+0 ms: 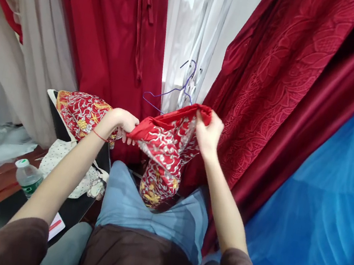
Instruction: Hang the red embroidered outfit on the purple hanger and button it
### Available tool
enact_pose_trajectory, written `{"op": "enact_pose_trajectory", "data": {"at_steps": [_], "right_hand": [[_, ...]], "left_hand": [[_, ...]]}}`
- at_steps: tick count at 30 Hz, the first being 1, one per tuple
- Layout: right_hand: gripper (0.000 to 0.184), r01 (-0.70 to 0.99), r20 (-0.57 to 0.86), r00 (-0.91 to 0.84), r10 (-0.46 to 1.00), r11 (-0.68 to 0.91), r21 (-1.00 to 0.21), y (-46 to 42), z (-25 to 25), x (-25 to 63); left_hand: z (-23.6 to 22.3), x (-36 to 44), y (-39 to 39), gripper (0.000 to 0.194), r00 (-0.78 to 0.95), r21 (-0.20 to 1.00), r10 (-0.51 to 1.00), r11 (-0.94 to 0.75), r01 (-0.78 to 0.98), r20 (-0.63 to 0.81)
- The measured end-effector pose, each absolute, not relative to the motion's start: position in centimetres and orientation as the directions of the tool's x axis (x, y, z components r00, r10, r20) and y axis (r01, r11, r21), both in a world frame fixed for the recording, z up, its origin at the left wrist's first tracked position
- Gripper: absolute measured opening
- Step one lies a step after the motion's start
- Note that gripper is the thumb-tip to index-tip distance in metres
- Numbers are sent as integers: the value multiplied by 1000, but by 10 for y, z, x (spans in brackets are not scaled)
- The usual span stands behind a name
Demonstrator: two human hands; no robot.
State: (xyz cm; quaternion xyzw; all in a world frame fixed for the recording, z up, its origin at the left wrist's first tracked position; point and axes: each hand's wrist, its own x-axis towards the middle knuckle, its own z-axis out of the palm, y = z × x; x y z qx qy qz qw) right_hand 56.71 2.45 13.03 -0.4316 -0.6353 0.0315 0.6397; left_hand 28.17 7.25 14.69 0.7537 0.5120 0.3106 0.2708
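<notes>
A red garment (165,142) with silver scrollwork and gold embroidery hangs between my two hands, its plain red edge stretched at a slant. My left hand (124,124) is closed on the left end of that edge, and my right hand (209,131) grips the other end, slightly higher. The lower part drops in folds between my knees. Just behind it is a purple wire hanger (170,91), partly covered by the cloth. To the left, another piece of red embroidered cloth (81,112) lies on a black surface; whether it joins the held garment I cannot tell.
Red dresses (113,27) hang ahead, with a patterned red one (281,77) and a blue gown (329,198) at right. Pale gowns (40,37) hang at left. A water bottle (27,175), a dotted cloth bag (60,160) and a small card (56,226) are beside my left arm.
</notes>
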Motion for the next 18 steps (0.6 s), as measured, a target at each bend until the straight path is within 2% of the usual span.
{"op": "enact_pose_trajectory", "data": {"at_steps": [3, 6, 8, 11, 12, 15, 18], "right_hand": [[44, 592, 854, 167, 492, 643, -486, 12, 156, 583], [44, 619, 863, 57, 502, 660, -425, 2, 170, 589], [46, 638, 845, -64, 531, 673, -375, 0, 168, 591], [47, 680, 767, -293, 571, 688, -253, 5, 144, 602], [46, 699, 722, -361, 590, 684, -210, 6, 131, 608], [40, 799, 545, -447, 709, 591, -113, 7, 86, 629], [37, 882, 435, -416, 798, 471, -20, 1, 49, 645]], "left_hand": [[159, 280, 76, 37, 168, 714, 944, -325, 620, 284], [173, 280, 88, 31, 119, 640, 918, -353, 683, 378], [181, 277, 97, 25, 136, 521, 891, -370, 769, 432], [177, 273, 106, 8, 245, 234, 827, -405, 884, 506], [170, 272, 106, 3, 310, 126, 806, -424, 897, 504], [140, 274, 103, 15, 509, -119, 778, -503, 856, 368], [110, 285, 102, 14, 594, -189, 765, -563, 805, 250]]}}
